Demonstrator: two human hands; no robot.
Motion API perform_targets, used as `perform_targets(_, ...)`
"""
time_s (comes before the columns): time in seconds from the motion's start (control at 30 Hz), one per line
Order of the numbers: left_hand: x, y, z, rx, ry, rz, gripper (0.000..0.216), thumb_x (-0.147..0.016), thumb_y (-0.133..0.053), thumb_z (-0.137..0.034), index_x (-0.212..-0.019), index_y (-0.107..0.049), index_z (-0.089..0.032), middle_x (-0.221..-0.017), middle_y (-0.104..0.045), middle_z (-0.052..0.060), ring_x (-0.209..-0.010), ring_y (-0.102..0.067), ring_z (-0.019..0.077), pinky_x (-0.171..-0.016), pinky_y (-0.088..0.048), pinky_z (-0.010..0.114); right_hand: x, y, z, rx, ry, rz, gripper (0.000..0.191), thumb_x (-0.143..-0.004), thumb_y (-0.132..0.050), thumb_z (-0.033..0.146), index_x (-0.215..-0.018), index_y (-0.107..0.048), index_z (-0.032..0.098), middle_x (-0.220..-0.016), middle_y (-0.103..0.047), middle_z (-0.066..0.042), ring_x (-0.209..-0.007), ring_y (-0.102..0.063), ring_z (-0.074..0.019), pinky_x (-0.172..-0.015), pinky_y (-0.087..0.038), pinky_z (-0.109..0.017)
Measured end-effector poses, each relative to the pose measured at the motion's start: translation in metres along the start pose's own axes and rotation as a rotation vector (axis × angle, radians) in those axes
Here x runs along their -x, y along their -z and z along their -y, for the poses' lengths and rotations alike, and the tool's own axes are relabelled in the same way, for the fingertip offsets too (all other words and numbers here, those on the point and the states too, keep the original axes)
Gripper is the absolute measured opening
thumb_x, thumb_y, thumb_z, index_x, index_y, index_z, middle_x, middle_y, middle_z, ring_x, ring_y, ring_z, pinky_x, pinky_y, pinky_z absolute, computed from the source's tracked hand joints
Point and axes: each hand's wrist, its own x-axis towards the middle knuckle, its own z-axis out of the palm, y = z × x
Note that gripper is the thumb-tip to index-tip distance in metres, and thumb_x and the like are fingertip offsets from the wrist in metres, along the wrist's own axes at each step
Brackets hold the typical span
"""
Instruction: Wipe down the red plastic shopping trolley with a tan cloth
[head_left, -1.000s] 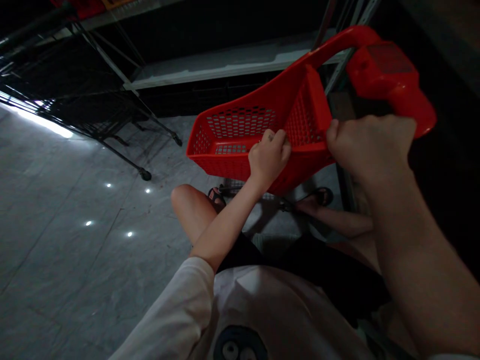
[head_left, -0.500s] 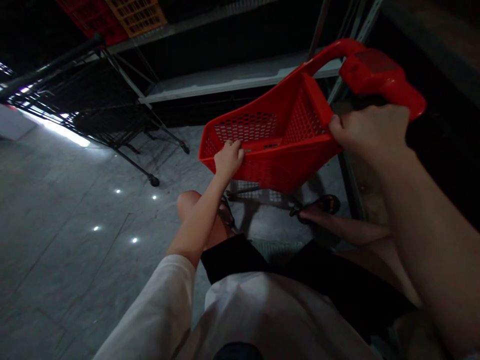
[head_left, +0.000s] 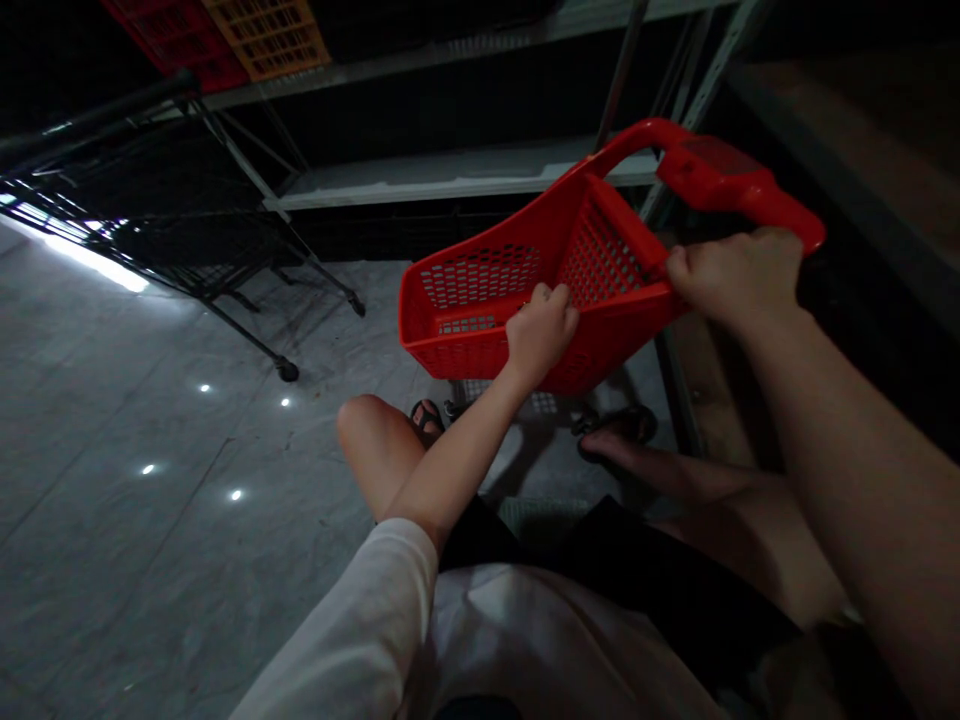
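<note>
In front of my knees stands a red plastic shopping cart (head_left: 480, 255) with perforated basket walls and a thick red handle at the upper right. My left hand (head_left: 541, 335) is closed over the near rim of the basket, about midway along. Further right, my right hand (head_left: 739, 270) grips the cart's edge near the base of the handle; its fingertips are hidden behind the rim. The part of the basket floor that shows has nothing on it.
A dark metal wire cart (head_left: 187, 200) on casters stands at the left. Behind the red cart runs a metal shelf (head_left: 465, 180), with a red crate (head_left: 176, 45) and a yellow crate (head_left: 266, 40) on the upper level. My sandalled feet (head_left: 615, 435) flank the cart's base.
My left hand has slid right along the near rim towards the handle end. The cart's handle end sits slightly lower and further left in view; my right hand keeps its grip.
</note>
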Motion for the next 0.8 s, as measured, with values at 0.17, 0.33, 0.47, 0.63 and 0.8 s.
perform_targets(0.17,0.020,0.009,0.058,-0.155,-0.039,0.061,0.030,-0.113,-0.044,-0.040,-0.129,-0.066,-0.026,-0.131,-0.068,0.006,-0.092,-0.069,0.0191,-0.065,-0.035,0.025,-0.012,-0.010,-0.032,-0.001,-0.011,0.032,0.075,-0.099,-0.005,0.053,-0.108,-0.079,0.038,-0.076,-0.068,-0.016,-0.092,-0.067,-0.0405,-0.078,-0.041,-0.058)
perform_targets(0.33,0.055,0.023,0.131,-0.276,0.165,0.112,0.025,-0.112,-0.045,-0.032,-0.124,-0.066,-0.024,-0.132,-0.067,0.007,-0.101,-0.066,0.0188,-0.069,-0.036,0.025,-0.006,-0.015,-0.045,-0.083,-0.005,-0.075,0.081,-0.099,0.001,0.054,-0.118,-0.076,0.038,-0.082,-0.072,-0.019,-0.092,-0.065,-0.0433,-0.075,-0.032,-0.059)
perform_targets(0.47,0.055,0.021,0.135,-0.275,0.274,0.064,0.026,-0.112,-0.042,-0.029,-0.121,-0.066,-0.022,-0.131,-0.066,0.008,-0.103,-0.066,0.0198,-0.072,-0.038,0.027,0.007,-0.007,-0.016,-0.130,-0.069,-0.153,0.070,-0.101,-0.011,0.053,-0.134,-0.070,0.033,-0.119,-0.077,-0.024,-0.102,-0.067,-0.0452,-0.072,-0.031,-0.056)
perform_targets(0.63,0.036,0.009,0.084,-0.209,0.213,0.049,0.027,-0.113,-0.042,-0.032,-0.122,-0.064,-0.020,-0.131,-0.065,0.011,-0.099,-0.066,0.0211,-0.074,-0.041,0.029,0.034,-0.018,0.079,-0.112,0.200,-0.002,0.056,-0.105,-0.028,0.034,-0.119,-0.073,0.004,-0.122,-0.074,-0.030,-0.116,-0.067,-0.0400,-0.088,-0.044,-0.048)
perform_targets(0.8,0.028,0.007,0.050,-0.126,0.078,0.091,0.025,-0.114,-0.043,-0.033,-0.126,-0.061,-0.022,-0.131,-0.064,0.011,-0.104,-0.067,0.0222,-0.076,-0.040,0.031,0.043,-0.041,0.135,-0.174,0.244,0.067,0.063,-0.109,-0.018,0.028,-0.109,-0.080,0.015,-0.108,-0.081,-0.023,-0.102,-0.072,-0.0341,-0.087,-0.043,-0.044)
